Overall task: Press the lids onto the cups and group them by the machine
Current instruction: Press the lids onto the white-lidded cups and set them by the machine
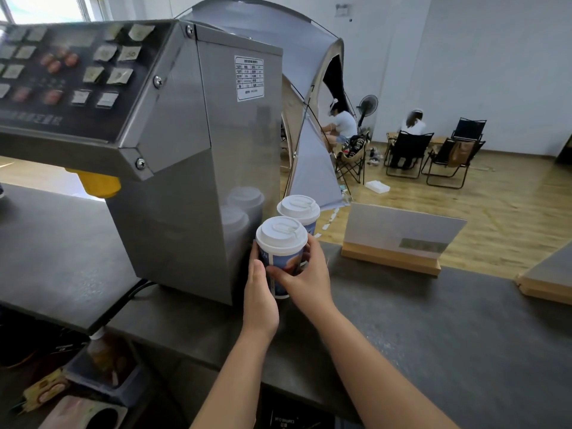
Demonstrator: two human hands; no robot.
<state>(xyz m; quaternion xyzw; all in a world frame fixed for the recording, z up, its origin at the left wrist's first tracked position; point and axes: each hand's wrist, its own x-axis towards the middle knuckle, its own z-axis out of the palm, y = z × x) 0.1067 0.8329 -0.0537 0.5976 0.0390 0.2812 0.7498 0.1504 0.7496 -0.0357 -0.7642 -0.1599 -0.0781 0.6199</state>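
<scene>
A blue and white paper cup (pixel 280 261) with a white lid (pixel 281 235) stands on the dark counter right beside the steel machine (pixel 198 168). My left hand (pixel 259 292) lies against its left side with fingers fairly straight. My right hand (pixel 305 274) wraps its right side, thumb across the front. Directly behind it stands a second lidded cup (pixel 298 210), touching or nearly touching the first. Both cups are mirrored in the machine's shiny side panel.
A wooden-based sign holder (pixel 399 239) stands on the counter (pixel 433 335) to the right, another at the far right edge (pixel 544 280). Beyond the counter are a grey tent, folding chairs and seated people. Bottles and packets sit below the counter at lower left.
</scene>
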